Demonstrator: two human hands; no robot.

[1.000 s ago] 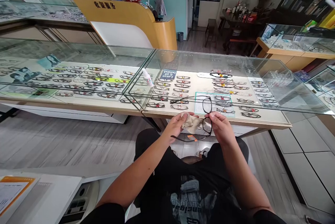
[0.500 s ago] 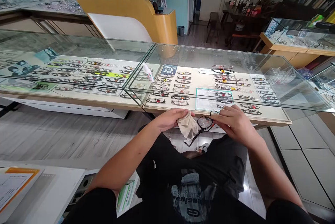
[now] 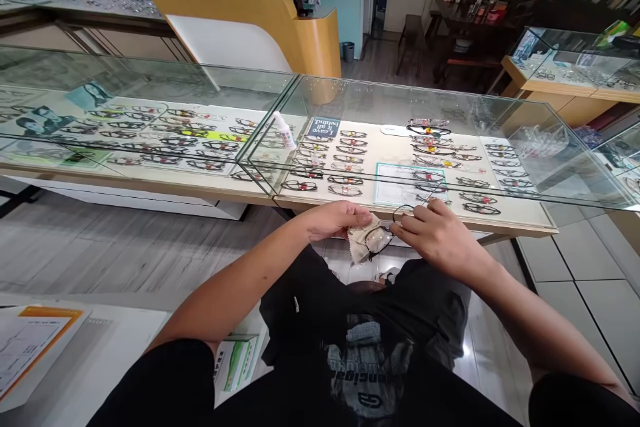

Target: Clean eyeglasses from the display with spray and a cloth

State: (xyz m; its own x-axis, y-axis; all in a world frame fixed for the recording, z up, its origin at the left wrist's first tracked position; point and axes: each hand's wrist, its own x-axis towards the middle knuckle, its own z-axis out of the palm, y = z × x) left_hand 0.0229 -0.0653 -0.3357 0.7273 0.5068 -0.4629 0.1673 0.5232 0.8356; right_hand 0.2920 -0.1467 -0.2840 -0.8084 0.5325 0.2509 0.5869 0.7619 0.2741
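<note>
My left hand point(image 3: 343, 219) is closed on a beige cleaning cloth point(image 3: 358, 248), which hangs below the fingers with a zigzag edge. Pinched in my right hand point(image 3: 425, 230) is a pair of dark-rimmed eyeglasses point(image 3: 379, 240). One lens lies against the cloth, close to my left fingertips. The other lens is partly hidden behind my right fingers. Both hands are above my lap, just in front of the glass display case point(image 3: 345, 210).
Rows of eyeglass frames point(image 3: 346, 168) lie inside the case. A white spray bottle point(image 3: 285, 130) stands on its glass top. Behind is a wooden cashier counter point(image 3: 315, 40). At lower left a white surface point(image 3: 115, 340) holds papers point(image 3: 35, 347).
The eyeglasses have moved left, and one lens now overlaps the cloth instead of being beside it. My right hand has shifted left with them. My left hand has moved slightly right.
</note>
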